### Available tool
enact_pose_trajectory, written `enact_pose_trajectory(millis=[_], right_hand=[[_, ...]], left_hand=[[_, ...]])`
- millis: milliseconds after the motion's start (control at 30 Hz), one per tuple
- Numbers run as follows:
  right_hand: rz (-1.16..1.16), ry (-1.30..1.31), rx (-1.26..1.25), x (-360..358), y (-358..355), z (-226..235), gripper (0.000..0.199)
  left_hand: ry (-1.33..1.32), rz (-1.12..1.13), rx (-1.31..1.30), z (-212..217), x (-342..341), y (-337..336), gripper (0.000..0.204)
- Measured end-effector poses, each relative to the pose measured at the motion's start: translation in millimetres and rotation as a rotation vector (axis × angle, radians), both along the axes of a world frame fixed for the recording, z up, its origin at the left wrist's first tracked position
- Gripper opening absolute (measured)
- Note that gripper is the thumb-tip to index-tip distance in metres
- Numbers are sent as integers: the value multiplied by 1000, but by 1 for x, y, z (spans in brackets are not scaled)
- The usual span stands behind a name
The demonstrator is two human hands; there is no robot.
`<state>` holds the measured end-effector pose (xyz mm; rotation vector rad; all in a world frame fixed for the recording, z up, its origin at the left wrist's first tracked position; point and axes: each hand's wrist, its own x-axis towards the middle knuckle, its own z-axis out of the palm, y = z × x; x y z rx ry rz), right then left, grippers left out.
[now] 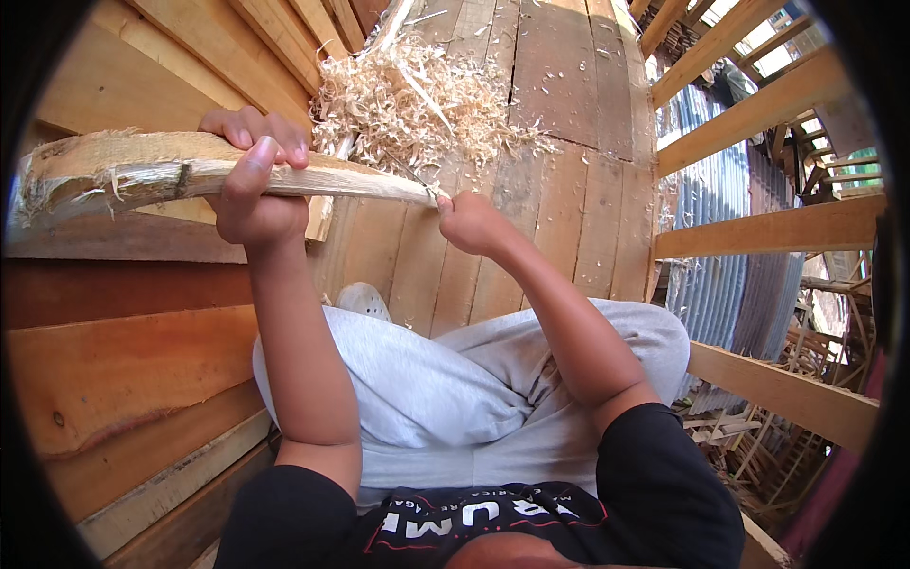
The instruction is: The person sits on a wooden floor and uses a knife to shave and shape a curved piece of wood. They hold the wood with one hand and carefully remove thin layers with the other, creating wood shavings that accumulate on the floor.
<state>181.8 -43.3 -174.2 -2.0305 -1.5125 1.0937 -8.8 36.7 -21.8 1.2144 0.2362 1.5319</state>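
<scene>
Hands at work on a rough wooden slat [190,175], seen from above the seated person. The slat runs nearly level across the upper left of the view, its frayed, splintered end toward the left rim and its thinner, pale tapered end pointing right. The left hand [251,180] wraps the slat near its middle: the thumb lies over the near face, the fingers curl over the top edge, and the grip is pressed tight around the wood. The right hand [469,223] sits just beyond the tapered tip, its grip pressed together into a fist around a thin blade tool [417,180], of which only a slim dark sliver shows, laid along the slat's upper edge. The handle is hidden inside the fist, so the kind of tool cannot be told.

Beyond the hands, a heap of pale wood shavings [408,95] lies on a plank floor [559,190], with loose curls scattered to its right. Stacked planks [123,360] of reddish and yellow wood fill the left side. Below the forearms are the person's light grey trousers [427,389] and a black shirt [654,493]. To the right, bare timber rails [768,228] cross in front of corrugated metal sheeting [711,190].
</scene>
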Motion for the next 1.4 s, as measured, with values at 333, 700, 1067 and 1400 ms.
enact_pose_trajectory(millis=[333,700,1067,1400], right_hand=[[-72,154,-307,9,10,9,55],[-18,133,-108,-3,0,19,54],[3,144,-56,-17,0,40,55],[28,52,165,-18,-6,31,51]], left_hand=[[-12,5,14,1,2,-1,22],[-6,22,-15,3,0,-3,22],[-5,133,-35,6,3,-7,22],[-21,116,-45,5,7,-3,22]])
